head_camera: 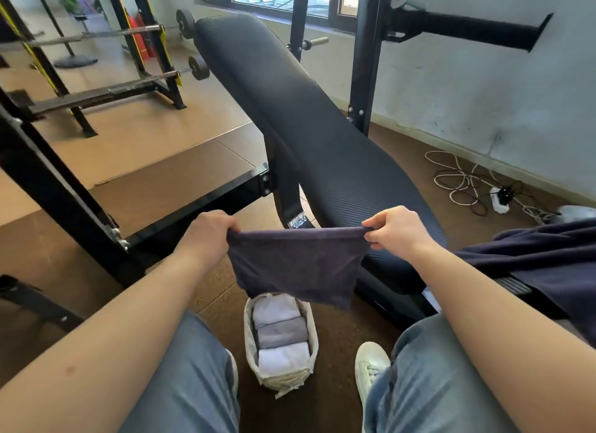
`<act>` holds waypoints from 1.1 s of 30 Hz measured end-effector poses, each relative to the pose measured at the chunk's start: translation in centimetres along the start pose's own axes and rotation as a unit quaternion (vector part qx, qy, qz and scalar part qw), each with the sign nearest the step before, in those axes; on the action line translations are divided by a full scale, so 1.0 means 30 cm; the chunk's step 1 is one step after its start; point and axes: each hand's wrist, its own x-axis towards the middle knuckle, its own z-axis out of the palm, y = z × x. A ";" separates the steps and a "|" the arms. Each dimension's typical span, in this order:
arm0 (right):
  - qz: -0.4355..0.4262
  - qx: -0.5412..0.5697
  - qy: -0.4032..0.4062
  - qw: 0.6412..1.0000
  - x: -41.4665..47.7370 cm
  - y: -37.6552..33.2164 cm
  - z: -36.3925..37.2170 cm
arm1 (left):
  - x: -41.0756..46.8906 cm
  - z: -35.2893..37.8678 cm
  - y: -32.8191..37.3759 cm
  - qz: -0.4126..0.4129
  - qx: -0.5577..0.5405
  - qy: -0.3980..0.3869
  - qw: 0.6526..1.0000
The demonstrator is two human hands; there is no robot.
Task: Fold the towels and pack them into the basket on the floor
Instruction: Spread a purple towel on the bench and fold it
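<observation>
Left hand [209,231]: pinches 1 top corner of the dark towel [296,265]. Towel: hangs in the air, long edge running hand to hand, directly over your basket [250,345] on the floor. Right hand [395,228]: pinches the other corner. Hidden: the basket's far end, behind the towel; 3 folded towels [280,334] show.

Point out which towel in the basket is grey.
The middle towel of the three in the basket. It is grey; the towels on either side, far and near, are white.

Dark towel [298,265] above basket [250,345]
</observation>
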 end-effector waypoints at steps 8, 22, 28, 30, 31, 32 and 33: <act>-0.041 -0.147 0.018 0.988 0.043 -0.008 0.039 | 0.021 0.016 0.018 0.001 0.047 0.004 0.999; 0.011 0.118 -0.039 0.992 0.066 -0.006 0.039 | 0.037 0.016 -0.034 -0.206 -0.135 0.003 0.969; 0.027 0.327 -0.052 0.943 0.058 -0.044 0.051 | 0.069 0.035 -0.059 -0.308 -0.352 0.026 0.884; 0.017 0.346 -0.043 0.937 0.056 -0.053 0.057 | 0.082 0.042 -0.066 -0.302 -0.359 0.029 0.883; 0.009 0.346 -0.041 0.937 0.056 -0.054 0.058 | 0.086 0.042 -0.073 -0.306 -0.363 0.033 0.879; 0.001 0.345 -0.043 0.938 0.056 -0.055 0.058 | 0.087 0.040 -0.075 -0.311 -0.367 0.034 0.876; -0.005 0.343 -0.048 0.938 0.055 -0.055 0.057 | 0.082 0.039 -0.076 -0.306 -0.341 0.032 0.889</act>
